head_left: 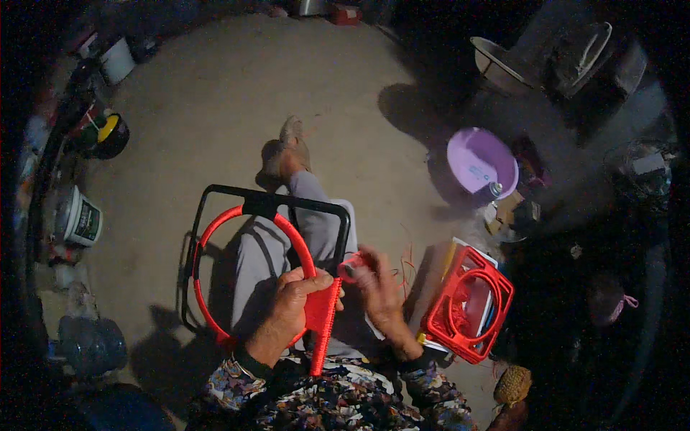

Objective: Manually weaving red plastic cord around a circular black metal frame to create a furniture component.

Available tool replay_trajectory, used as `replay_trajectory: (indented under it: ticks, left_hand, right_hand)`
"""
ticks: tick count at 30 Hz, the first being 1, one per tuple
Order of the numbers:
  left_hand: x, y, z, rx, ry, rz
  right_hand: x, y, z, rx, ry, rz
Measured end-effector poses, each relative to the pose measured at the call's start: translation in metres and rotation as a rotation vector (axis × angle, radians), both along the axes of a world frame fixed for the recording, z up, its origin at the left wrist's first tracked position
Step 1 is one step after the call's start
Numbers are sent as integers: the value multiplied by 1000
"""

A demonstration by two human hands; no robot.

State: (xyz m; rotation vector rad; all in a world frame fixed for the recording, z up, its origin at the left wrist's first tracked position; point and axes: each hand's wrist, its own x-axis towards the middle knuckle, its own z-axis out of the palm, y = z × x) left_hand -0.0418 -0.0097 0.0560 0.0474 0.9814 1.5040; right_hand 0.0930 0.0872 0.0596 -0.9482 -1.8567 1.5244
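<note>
Over my lap lies a black, round-cornered tube frame (284, 197) with a red ring (302, 251) inside it. Red strip is wound closely along the lower part of its right side, and a flat red piece (316, 305) fills the space between ring and side. My left hand (291, 305) is closed round the ring and the wrapped side, thumb on top. Just right of the frame, my right hand (381, 291) is blurred by motion; its fingers are round a small pinkish-red roll (350, 267), close against the frame's side.
By my right leg, a red frame with a ring (468, 305) rests on a stack of things. Thin red strands (407, 267) trail nearby. A purple basin (474, 161) stands farther right. On the left are a white bucket (80, 218) and a large clear bottle (90, 346).
</note>
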Motion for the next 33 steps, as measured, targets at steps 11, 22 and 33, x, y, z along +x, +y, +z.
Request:
replay_trajectory:
  ticks: [11,22,33]
  left_hand:
    - [-24,-12,-33,-166,-69,191]
    - [-26,-10,-55,-218,-119,228]
    - [-28,-13,-65,-236,-84,245]
  right_hand:
    - [11,3,-48,368,-83,198]
    - [3,18,-27,451,-188,658]
    - [5,14,34,824,-320,456]
